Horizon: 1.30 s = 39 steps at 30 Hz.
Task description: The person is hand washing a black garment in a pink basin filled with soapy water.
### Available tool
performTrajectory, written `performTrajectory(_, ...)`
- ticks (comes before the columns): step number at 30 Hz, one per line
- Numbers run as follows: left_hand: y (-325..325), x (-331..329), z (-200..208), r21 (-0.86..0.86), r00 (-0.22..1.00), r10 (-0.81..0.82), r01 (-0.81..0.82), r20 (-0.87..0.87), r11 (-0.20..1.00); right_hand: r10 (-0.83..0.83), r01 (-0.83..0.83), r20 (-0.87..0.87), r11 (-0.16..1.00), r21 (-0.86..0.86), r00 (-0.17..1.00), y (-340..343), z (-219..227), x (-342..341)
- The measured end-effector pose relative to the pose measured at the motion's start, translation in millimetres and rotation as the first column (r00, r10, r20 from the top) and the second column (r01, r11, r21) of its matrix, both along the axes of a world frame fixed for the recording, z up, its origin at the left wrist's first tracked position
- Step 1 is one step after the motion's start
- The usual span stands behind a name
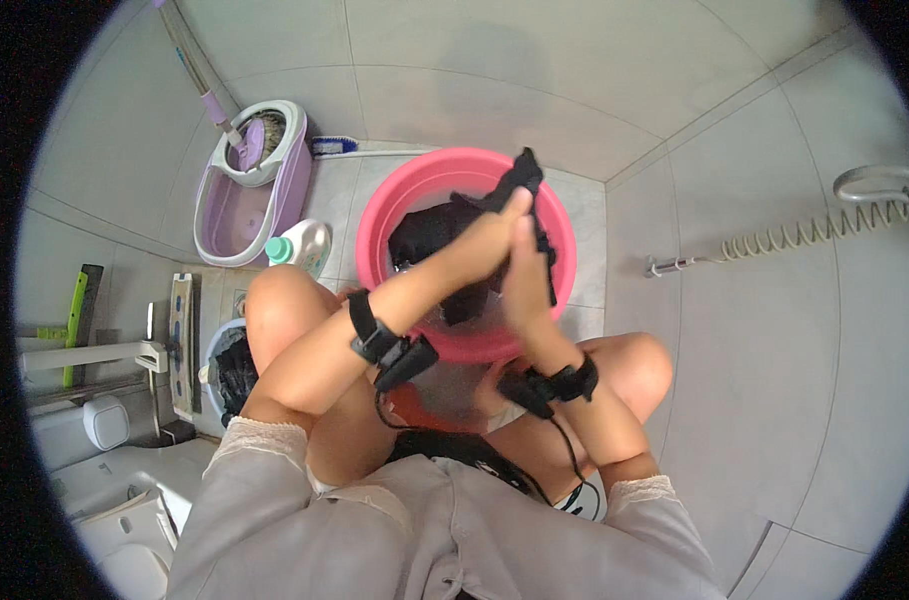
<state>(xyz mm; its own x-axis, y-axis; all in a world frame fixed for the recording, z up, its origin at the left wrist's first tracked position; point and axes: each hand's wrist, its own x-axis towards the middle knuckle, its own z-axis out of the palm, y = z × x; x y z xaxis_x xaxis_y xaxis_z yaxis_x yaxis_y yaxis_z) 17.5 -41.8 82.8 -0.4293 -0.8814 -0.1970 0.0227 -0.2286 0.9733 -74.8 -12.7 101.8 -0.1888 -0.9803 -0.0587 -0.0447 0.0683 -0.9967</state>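
Evidently the work is sitting partway along, judging by how the black cloth [424,238] is lying: one stretch is rising past the fingertips and trailing down the outer side of the right hand [526,285], while the bulk is resting lower down, beneath and to the left of the hands, inside the pink basin [424,180]. The left hand [487,240] is coming in at a slant to meet the right, so the two are lying together above the basin, fingers pointing away from the body. They are seeming to be working that raised stretch of cloth between them, but their facing sides are hiding the contact, so I cannot tell how firmly either is closing on it. As for what is left, most of the cloth is bunching below the hands rather than between them, and nothing visible is showing whether that part is already done. Well to the left of the hands, a pale blue basin [214,372] is holding more dark cloth [236,372], apparently a separate batch, though whether it is finished or waiting is not showing. Nearer, left of the hands and beyond the knee, a white bottle [309,245] is standing with its green cap [279,250] on.
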Motion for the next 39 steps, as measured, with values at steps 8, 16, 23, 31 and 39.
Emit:
performTrajectory(8,-5.2,4.0,-2.5,0.211,0.996,0.019,-0.037,0.086,0.977,-0.101,0.121,0.345,0.992,-0.036,0.933,-4.9,-12.7,8.7)
performTrajectory(16,-26.5,2.3,-29.3,0.336,0.947,0.147,-0.045,-0.285,0.941,0.008,-0.015,0.33,1.0,0.018,0.944,-0.7,-26.4,0.9)
performTrajectory(23,-3.8,-11.6,-23.9,-0.024,0.99,0.089,-0.087,0.107,0.996,0.024,0.017,0.454,0.996,-0.085,0.891,-6.7,-24.6,1.4)
performTrajectory(31,-7.1,7.5,14.3,-0.121,0.98,0.162,-0.176,-0.119,0.977,0.058,-0.116,0.786,0.993,0.017,0.615,-39.3,-3.8,-35.0)
performTrajectory(39,-45.3,66.6,44.9,0.408,0.668,0.563,-0.396,-0.486,0.823,0.281,-0.443,0.869,0.893,-0.081,0.408,-38.8,33.8,-89.2)
